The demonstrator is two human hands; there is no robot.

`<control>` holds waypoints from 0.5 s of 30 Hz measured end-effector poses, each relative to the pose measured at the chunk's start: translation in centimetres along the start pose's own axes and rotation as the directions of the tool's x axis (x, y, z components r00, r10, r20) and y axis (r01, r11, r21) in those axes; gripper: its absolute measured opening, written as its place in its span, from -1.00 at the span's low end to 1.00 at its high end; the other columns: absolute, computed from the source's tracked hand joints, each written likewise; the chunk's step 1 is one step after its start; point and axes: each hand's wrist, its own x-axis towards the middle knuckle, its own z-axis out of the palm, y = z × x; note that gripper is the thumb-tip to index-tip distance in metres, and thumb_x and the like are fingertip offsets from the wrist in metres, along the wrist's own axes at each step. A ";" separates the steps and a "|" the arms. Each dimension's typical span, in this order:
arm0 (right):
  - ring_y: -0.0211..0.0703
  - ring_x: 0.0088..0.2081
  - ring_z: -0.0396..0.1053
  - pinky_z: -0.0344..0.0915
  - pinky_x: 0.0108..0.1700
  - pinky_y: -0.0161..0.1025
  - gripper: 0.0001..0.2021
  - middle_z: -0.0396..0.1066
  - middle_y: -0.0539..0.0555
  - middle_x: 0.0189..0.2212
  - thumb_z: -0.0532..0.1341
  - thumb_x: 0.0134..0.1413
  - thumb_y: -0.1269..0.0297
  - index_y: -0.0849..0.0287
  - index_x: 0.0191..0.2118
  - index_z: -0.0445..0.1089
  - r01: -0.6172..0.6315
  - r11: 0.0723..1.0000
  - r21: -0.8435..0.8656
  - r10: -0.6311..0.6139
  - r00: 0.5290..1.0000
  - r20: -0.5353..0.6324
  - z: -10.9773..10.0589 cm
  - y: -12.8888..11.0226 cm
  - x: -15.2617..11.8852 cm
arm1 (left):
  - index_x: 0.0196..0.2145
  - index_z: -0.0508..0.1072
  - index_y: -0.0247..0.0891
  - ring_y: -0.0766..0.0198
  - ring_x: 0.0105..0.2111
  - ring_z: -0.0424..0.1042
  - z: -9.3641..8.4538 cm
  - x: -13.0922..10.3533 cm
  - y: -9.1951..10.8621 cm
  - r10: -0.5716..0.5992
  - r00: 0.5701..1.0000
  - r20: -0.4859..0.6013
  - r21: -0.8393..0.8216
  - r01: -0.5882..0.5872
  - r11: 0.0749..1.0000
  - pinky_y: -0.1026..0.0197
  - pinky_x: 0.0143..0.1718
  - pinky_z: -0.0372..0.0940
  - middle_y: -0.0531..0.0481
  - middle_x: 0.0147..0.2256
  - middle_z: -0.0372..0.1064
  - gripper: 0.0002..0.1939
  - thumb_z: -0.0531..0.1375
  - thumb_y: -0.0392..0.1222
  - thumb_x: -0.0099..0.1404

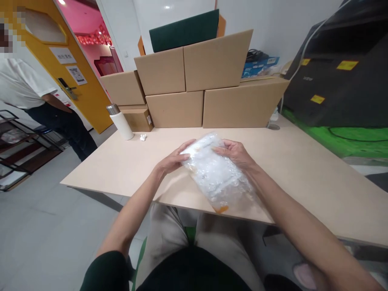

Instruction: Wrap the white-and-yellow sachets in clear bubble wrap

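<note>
Between my two hands is a clear, crinkled plastic bag (216, 171) with something white inside and a small orange patch at its lower corner. My left hand (175, 157) grips its upper left edge, thumb on top. On the upper right side, my right hand (235, 152) pinches the bag between thumb and fingers. The bag is tilted over the front part of the wooden table (145, 169), its lower end near the front edge. What lies inside is blurred by glare on the plastic.
Cardboard boxes (174, 109) are stacked along the table's back, with a dark green box (184, 31) above. A white bottle (122, 123) and a crumpled white scrap (143, 137) stand at the left. A large black case (336, 81) is at right; a person (27, 85) stands left.
</note>
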 end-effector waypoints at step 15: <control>0.18 0.27 0.08 -0.01 0.28 0.12 -0.58 0.23 0.30 0.24 0.12 0.23 0.15 0.20 0.14 0.36 0.345 0.266 -0.900 -0.462 0.865 0.195 2.4 9.1 7.1 | 0.22 0.21 -0.28 0.08 0.00 0.38 -3.4 3.6 -8.2 0.185 0.710 -0.680 0.505 0.269 0.820 -0.01 0.10 0.25 -0.27 0.08 0.25 -0.47 0.15 -0.18 0.31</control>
